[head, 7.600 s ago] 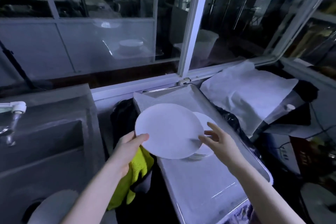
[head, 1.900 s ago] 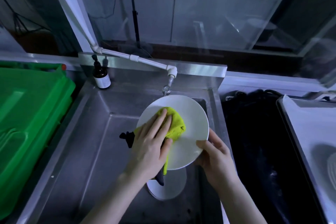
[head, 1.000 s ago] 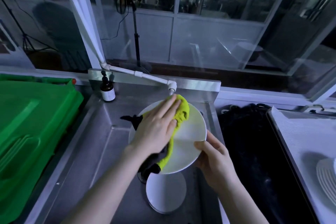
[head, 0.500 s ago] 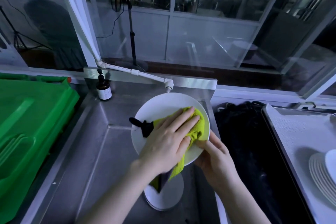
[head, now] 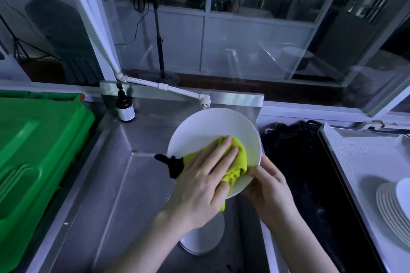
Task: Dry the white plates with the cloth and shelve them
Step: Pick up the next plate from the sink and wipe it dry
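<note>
Currently: wiping a white plate [head: 213, 126] over the sink [head: 106, 184], centre of frame.
My left hand [head: 199, 186] lies flat, fingers [head: 218, 155] straight and together, pressing the yellow-green cloth [head: 238, 159] onto the plate's lower half. My right hand [head: 269, 188] grips the plate's lower-right rim, thumb over the front. A second white plate [head: 204, 239] lies in the sink basin, lower centre. A stack of plates [head: 390, 204] sits on the tray [head: 355, 150] at the right edge; a brown bottle [head: 125, 108] stands at the sink's upper-left corner.
</note>
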{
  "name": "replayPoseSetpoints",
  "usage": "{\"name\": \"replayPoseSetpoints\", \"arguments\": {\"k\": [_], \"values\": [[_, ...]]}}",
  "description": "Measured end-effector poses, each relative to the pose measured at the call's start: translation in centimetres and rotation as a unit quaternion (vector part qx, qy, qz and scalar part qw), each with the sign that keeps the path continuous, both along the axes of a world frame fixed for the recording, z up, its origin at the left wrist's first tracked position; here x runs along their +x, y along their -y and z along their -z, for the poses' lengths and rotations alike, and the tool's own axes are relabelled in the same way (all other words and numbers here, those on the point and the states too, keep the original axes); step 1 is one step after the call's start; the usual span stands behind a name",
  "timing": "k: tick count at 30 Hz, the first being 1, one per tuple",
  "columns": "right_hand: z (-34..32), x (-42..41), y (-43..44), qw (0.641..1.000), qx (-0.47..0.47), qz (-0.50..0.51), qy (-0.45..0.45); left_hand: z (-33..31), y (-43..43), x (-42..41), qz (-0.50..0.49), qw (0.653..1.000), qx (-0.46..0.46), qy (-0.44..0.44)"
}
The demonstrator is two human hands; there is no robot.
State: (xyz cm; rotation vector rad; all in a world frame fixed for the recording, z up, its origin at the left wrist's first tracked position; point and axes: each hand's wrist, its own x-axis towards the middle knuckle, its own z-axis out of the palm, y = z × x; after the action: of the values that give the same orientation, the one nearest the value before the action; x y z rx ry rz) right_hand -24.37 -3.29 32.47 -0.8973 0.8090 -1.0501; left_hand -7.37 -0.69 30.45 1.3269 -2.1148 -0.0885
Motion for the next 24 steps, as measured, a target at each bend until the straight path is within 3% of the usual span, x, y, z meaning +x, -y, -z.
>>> {"name": "replayPoseSetpoints", "arguments": {"k": [7,10,12,14,20,24], "values": [[1.2,0.8,-1.5,0.997,0.026,-0.054,-0.042,-2.5,5.7,1.9,-0.078,0.996,-0.005,0.045],[1.0,0.5,-1.4,0.995,0.013,-0.067,-0.07,-3.3,7.5,3.5,-0.082,0.996,-0.035,-0.026],[0.5,-0.1,-1.0,0.993,0.001,-0.055,-0.103,-3.5,7.7,4.5,-0.078,0.989,0.009,-0.122],[0.0,-0.9,-0.6,0.989,-0.013,-0.059,-0.135,-3.7,7.6,5.3,-0.079,0.983,0.046,-0.159],[-2.2,-2.7,1.5,0.959,-0.065,-0.122,-0.246,-4.0,7.0,7.4,0.03,0.962,0.252,-0.101],[-3.8,-2.1,2.9,0.933,-0.099,-0.198,-0.283,-4.2,7.6,7.5,0.025,0.958,0.274,-0.085]]}}
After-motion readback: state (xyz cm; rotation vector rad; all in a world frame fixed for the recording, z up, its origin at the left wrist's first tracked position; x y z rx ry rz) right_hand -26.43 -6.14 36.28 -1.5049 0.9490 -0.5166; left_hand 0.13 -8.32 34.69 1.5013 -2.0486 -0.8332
